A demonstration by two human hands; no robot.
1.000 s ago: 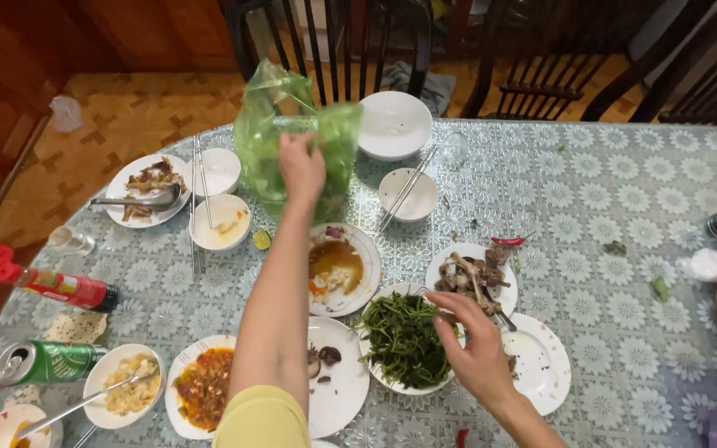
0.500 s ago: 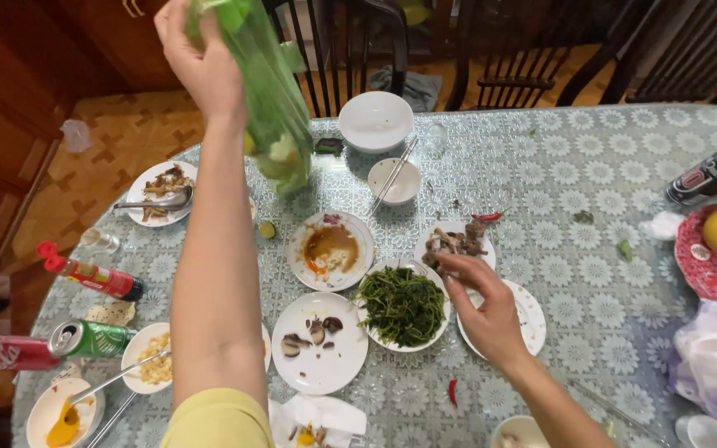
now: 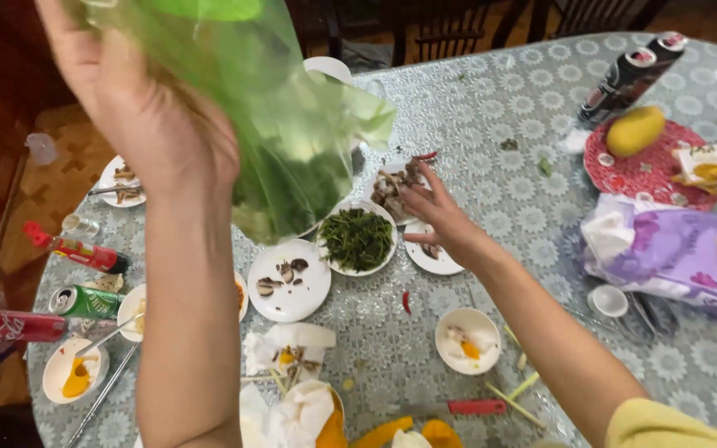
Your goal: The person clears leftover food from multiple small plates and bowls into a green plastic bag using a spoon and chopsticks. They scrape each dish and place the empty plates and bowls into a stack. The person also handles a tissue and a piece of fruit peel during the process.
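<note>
My left hand is raised close to the camera and grips a translucent green plastic bag that hangs over the table and hides the dishes behind it. My right hand reaches across the patterned tablecloth with fingers spread. Its fingertips are at a white plate of meat scraps, and nothing shows in its grasp. Just left of that hand sits a plate of cooked greens. A nearly bare white plate lies under the wrist.
A plate with mushroom pieces, a small bowl and crumpled tissues lie near me. A red can, a green can and a red bottle lie at the left. A purple package and a red plate with a mango are at the right.
My left hand has lifted the green bag from the table up close to the camera. The view has pulled back and shifted right. My right hand stays at the meat plate.
</note>
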